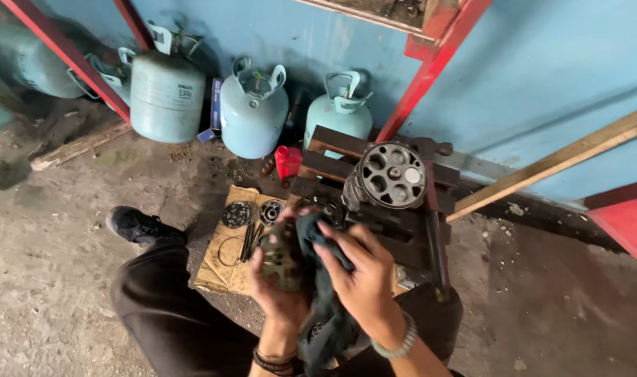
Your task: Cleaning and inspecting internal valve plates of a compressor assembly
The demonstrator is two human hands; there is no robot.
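Here, seen from the head camera, the left hand (280, 283) cups a grimy round metal part (282, 262) from below, fingers curled up around its rim and gripping it. The right hand (364, 276) presses a dark rag (318, 244) against the top of that part, fingers bent and closed on the cloth; the rag's loose end hangs down between the wrists toward the lap. Part and rag sit held above the knees, just in front of a low wooden slat stand (346, 157). On that stand rests a cylindrical compressor body (390, 176), its round end face with several bores turned toward the camera, tilted on its side. Left of the hands a piece of cardboard (224, 265) lies on the dirty concrete floor (46, 258), carrying a dark round plate (236, 214), a second disc (270, 211), a thin ring (229, 251) and a few long bolts (249, 241) side by side. A small red container (288, 161) stands near the stand's back corner. Three pale blue-green gas cylinders (253, 115) stand against the blue wall (542, 70). A black shoe (133, 225) is planted beside the cardboard. Beaded bracelets are on both wrists.
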